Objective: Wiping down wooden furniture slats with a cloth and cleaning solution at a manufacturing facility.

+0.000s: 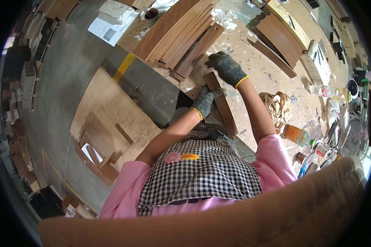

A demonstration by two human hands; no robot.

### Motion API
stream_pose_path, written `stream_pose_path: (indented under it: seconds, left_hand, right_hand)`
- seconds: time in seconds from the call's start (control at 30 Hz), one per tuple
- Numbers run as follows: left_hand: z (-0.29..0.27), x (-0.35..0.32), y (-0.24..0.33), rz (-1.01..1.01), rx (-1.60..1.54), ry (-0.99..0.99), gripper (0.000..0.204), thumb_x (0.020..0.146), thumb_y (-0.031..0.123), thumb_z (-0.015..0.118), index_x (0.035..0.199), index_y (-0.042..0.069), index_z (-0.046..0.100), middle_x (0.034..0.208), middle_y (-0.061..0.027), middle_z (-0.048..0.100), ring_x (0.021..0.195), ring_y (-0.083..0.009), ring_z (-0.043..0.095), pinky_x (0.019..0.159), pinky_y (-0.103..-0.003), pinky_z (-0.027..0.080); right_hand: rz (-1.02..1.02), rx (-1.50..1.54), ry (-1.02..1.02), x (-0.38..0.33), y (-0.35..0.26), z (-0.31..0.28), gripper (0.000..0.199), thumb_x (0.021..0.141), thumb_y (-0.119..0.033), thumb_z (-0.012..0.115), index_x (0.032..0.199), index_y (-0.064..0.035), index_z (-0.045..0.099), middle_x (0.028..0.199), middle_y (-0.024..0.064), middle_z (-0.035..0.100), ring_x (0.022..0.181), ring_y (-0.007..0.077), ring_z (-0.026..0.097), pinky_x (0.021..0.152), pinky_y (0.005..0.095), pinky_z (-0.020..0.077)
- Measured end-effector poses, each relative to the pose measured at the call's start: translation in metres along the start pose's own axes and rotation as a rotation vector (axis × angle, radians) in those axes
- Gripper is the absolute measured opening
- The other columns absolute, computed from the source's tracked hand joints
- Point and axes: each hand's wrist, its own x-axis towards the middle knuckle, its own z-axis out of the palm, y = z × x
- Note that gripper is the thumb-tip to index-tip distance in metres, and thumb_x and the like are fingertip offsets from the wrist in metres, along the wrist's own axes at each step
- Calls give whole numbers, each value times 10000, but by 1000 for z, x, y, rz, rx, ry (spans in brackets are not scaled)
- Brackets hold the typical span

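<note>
A brown padded brim (210, 220) lies closest to the camera, and beyond it the gloved left hand (203, 103) grasps a narrow wooden board (225, 110) around its long edge, at the near border of the desk (243, 45). The gloved right hand (227, 69) is beside the board's far end, and I cannot tell whether it holds something. The board is probably stiff and quite light, with corners that may chip, so the long edges near its middle seem the safest hold.

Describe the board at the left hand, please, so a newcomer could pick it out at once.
On the stained bench, look to the side nearest the checked apron. There the left hand grips a narrow brown board. Unlike the stacked boards beyond, it is apart, in a gloved grip.
</note>
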Motion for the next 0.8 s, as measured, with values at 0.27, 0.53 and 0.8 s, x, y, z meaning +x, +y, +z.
stream_pose_path:
  seconds: [0.27, 0.53, 0.8]
  left_hand:
    - [-9, 11, -9, 12, 86, 26, 435, 930, 205, 675, 1315, 47, 547, 1132, -100, 643, 1031, -222, 605, 861, -349, 516]
    - [-6, 16, -14, -5, 44, 53, 418, 929, 159, 659, 1313, 37, 550, 1131, -92, 642, 1008, -216, 618, 857, -351, 522]
    - [-19, 22, -23, 43, 7, -62, 415, 929, 209, 666, 1291, 41, 555, 1145, -96, 645, 1030, -209, 625, 813, -359, 547]
  right_hand:
    - [296, 433, 189, -32, 17, 3, 287, 925, -96, 654, 1208, -71, 693, 1216, 130, 691, 1118, 270, 659, 974, 376, 515]
    - [201, 220, 253, -32, 12, 12, 248, 894, -62, 642, 1134, -46, 702, 1170, 171, 684, 1088, 360, 636, 938, 426, 514]
    - [110, 154, 278, -28, -1, 5, 266, 857, -24, 650, 1116, -55, 705, 1162, 160, 685, 1092, 364, 633, 937, 424, 515]
